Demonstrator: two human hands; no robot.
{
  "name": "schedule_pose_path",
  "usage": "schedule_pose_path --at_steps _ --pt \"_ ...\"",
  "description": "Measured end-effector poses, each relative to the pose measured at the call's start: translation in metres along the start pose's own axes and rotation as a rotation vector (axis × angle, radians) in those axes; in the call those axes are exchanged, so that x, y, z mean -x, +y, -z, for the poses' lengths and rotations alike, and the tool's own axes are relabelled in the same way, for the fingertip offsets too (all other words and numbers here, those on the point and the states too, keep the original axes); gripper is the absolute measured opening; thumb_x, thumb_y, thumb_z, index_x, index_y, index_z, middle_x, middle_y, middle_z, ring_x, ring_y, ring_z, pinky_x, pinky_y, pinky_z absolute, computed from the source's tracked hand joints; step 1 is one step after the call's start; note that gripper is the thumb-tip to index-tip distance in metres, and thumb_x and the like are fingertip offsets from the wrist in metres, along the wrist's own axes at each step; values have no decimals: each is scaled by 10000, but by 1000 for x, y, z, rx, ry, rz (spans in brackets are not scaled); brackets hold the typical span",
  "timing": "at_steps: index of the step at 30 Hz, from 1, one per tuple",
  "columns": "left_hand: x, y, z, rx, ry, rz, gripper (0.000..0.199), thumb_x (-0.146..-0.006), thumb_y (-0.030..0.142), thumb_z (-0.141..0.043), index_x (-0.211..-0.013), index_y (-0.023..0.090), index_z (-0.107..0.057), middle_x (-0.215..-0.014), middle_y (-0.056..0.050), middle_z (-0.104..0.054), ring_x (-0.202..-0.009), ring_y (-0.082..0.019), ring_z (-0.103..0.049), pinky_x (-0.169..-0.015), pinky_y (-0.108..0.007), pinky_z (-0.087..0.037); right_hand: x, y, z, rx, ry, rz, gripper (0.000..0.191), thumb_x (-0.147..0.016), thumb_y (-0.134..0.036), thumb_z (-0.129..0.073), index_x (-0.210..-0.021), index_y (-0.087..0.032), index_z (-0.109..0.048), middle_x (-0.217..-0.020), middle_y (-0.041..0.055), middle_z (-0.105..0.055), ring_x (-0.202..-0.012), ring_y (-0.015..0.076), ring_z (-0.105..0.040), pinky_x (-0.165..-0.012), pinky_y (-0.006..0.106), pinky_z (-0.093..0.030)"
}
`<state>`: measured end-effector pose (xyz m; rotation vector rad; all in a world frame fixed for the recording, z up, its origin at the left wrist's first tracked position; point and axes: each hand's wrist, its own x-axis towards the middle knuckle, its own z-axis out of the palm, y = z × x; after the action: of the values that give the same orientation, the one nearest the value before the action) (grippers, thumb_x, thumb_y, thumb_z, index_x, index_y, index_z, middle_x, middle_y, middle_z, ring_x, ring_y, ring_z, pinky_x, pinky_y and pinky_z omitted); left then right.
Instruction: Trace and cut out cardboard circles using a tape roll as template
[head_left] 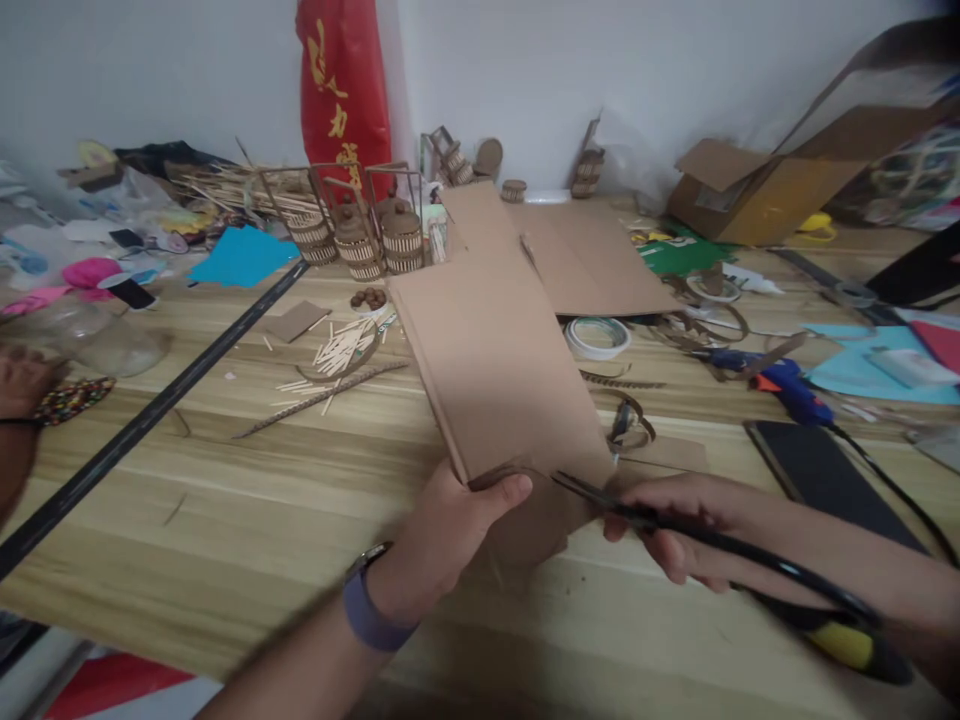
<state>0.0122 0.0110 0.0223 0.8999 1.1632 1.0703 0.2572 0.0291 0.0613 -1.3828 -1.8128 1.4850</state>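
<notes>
A large brown cardboard sheet [495,360] is held upright and tilted over the table. My left hand [454,515], with a watch on a purple strap at the wrist, grips its lower left corner, thumb on the front face. Black scissors [697,530] are in my right hand [675,510], their tips against the lower part of the cardboard. A slit or fold runs along the sheet's bottom between my thumb and the scissor tips. How far the blades are apart is hard to tell.
Small slatted buckets [360,245], thin sticks [345,345] and a black strip [165,405] lie left. Rolls of tape [598,338], a blue glue gun [795,390], a dark slab [825,480] and a cardboard box [780,190] are right. Another person's hand [26,380] is at far left.
</notes>
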Motion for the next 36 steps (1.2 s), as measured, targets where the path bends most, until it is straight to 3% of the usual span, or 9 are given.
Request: schedule_pose_path --at_steps 3,7,13,23,26,36 --pt "0 -4 -3 12 -61 38 331 -727 260 -801 -1052 201 -781 -1164 -68 -805 -1142 -297 -704 -1028 -412 -510 3 -4 6 -7 -222 -137 641 -759 -800 -675 -875 -184 -807 -546 -33 -534 -445 70 -384 -384 132 -280" --pt "0 -7 -6 62 -100 93 356 -697 251 -819 -1045 184 -780 -1155 -83 -807 -1128 -301 -710 -1009 -408 -525 10 -4 9 12 -233 -245 730 -732 -870 -631 -879 -171 -781 -549 -31 -546 -406 46 -392 -377 125 -316" --pt "1 -7 -6 58 -92 138 394 -664 257 -845 -1045 184 -778 -1154 -90 -806 -1126 -309 -712 -999 -413 -527 16 -13 7 -72 -199 -385 700 -705 -859 -665 -811 -174 -766 -522 -28 -576 -362 41 -458 -347 118 -387" --pt "0 -3 -7 97 -65 242 393 -594 239 -846 -980 189 -798 -1096 -79 -823 -1093 -323 -725 -967 -411 -535 4 -11 6 -278 -334 -537 702 -695 -846 -675 -760 -152 -757 -440 -36 -558 -288 35 -420 -273 112 -382" --pt "1 -3 -8 129 -115 283 427 -583 262 -855 -997 181 -794 -1092 -85 -823 -1068 -320 -731 -942 -407 -542 1 -7 4 -336 -383 -609 739 -719 -860 -641 -751 -135 -781 -424 -31 -549 -283 33 -405 -257 98 -356" --pt "3 -9 -7 163 -172 303 446 -583 289 -868 -1003 167 -780 -1111 -98 -811 -1054 -309 -724 -950 -398 -520 -6 -10 -7 -303 -376 -566 772 -711 -886 -623 -808 -131 -749 -456 -29 -566 -310 40 -432 -293 102 -388"
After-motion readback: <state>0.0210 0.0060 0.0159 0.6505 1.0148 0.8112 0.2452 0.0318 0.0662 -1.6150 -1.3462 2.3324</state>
